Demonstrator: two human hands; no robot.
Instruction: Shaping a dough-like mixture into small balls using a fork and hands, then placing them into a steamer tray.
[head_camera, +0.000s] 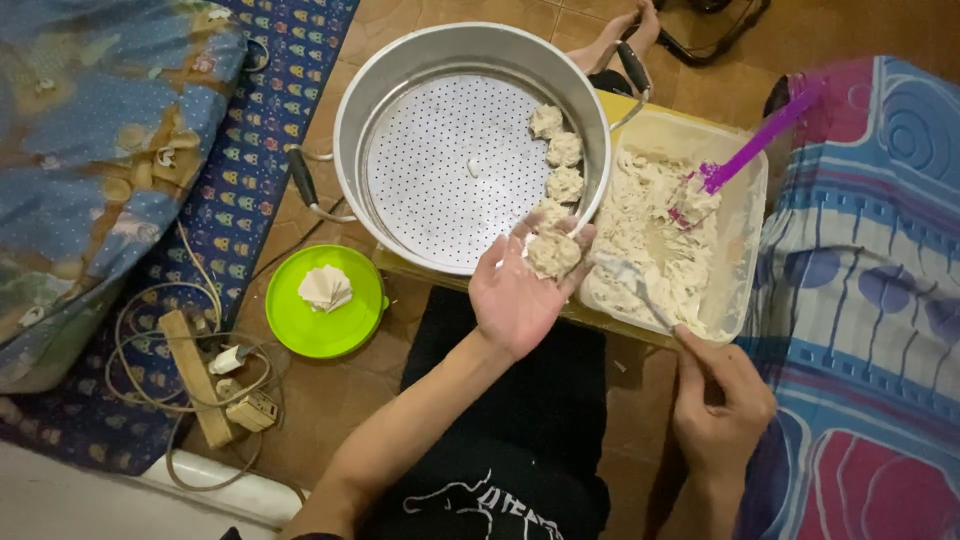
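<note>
Left hand (520, 290) open, palm up, cradled dumpling (553, 252) beside steamer (400, 70) rim; right hand (722, 400) gripped spoon (630, 285), pointing toward dumpling.

Green plate (300, 335) on the tiled floor (330, 400), lower left of centre, bearing a stack of pale wrappers (325, 288); wooden power strip (195, 375) with white plugs (232, 358) and tangled cords (140, 320), on the floor at the left by the mat's edge; blue patterned mat (265, 100) along the left, running to the top edge; blue and orange floral cushion (90, 150) in the top left corner, upon the mat; striped blue, pink and white cloth (860, 300) along the right edge; white ledge (80, 500) at the bottom left corner.
</note>
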